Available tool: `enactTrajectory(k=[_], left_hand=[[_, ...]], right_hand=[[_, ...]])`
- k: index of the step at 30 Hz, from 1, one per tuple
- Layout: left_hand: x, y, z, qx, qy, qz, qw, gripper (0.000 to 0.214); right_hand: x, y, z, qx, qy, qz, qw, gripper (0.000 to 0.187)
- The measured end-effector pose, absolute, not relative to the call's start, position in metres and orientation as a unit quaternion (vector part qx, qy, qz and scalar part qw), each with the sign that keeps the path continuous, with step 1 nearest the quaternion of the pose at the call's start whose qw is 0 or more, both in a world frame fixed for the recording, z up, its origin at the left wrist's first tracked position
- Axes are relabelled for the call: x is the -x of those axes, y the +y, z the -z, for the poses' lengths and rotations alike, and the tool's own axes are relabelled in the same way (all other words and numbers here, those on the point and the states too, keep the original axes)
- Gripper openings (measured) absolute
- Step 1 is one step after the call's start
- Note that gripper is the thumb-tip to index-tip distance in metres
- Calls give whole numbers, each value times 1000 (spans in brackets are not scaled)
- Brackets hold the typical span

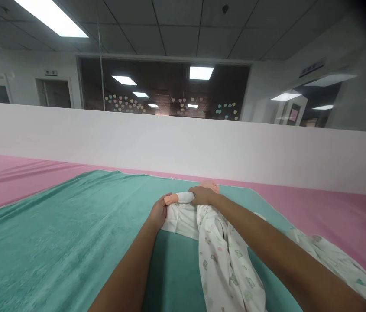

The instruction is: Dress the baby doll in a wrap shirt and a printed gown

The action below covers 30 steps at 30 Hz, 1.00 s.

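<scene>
A baby doll lies on a green blanket (82,225), its head (211,186) partly hidden behind my right hand. One doll arm (171,199) stretches to the left in a white sleeve (186,197). At its end, my left hand (158,213) is closed around the doll's hand and the cloth edge beside it. My right hand (203,195) wraps over the upper part of the sleeve, near the head. White cloth (183,221) hangs below the arm. A white garment with small printed animals (225,264) spreads over the doll's body toward me.
Another printed white cloth (335,260) lies at the right, under and beyond my right forearm. Pink sheeting (319,212) surrounds the blanket. A low white wall (137,141) runs behind, with mirrors or windows and doorways farther back.
</scene>
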<state>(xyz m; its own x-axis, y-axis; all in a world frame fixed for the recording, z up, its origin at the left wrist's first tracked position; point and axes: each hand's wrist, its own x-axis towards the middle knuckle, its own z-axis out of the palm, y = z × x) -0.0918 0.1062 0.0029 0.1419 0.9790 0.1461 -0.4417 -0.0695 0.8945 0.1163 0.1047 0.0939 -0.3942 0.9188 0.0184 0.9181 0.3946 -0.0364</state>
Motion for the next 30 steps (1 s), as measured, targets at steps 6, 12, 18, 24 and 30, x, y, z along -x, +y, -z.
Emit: enactTrajectory(k=[6,12,18,24,30], left_hand=[[91,106,-3,-550,405,-556,474,43],[75,95,-3,-635,502,-500,307,27],[73,87,-6,-686,544,-446,186,26],[68,86,-8,-734,586,-336,71,33],[47,67,-27,-747,578,-319,-72,32]], right_hand=[[-108,112,-81,569,-822,-6,25,53],[-134,92,-79,586,-803,-2,107,53],[-228,34,-40,604,-756,-19,251,50],[-332,0,16,761,-591,-30,265,44],[-351,8,15,825,-476,-16,304,42]])
